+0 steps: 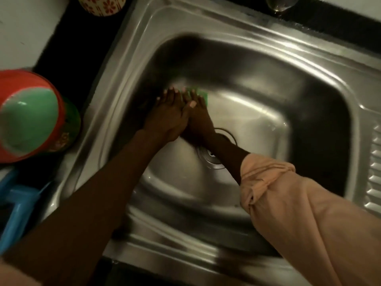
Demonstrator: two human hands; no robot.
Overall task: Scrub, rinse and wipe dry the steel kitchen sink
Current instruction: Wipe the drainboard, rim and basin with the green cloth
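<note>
- Currently, left hand and right hand, fingers straight, press a green scrub pad against the steel sink basin's far-left wall.
- Open basin lies rightward; drain sits beneath the right wrist.
- No legible writing.

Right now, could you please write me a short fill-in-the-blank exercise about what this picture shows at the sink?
1. Both hands press a ____ scrubbing pad against the basin wall.
2. The left hand and right hand work inside the steel ____.
3. The round drain lies partly hidden under the ____ forearm.
4. The right arm wears a bunched-up ____-coloured sleeve.

Missing words: green; sink; right; peach
</note>
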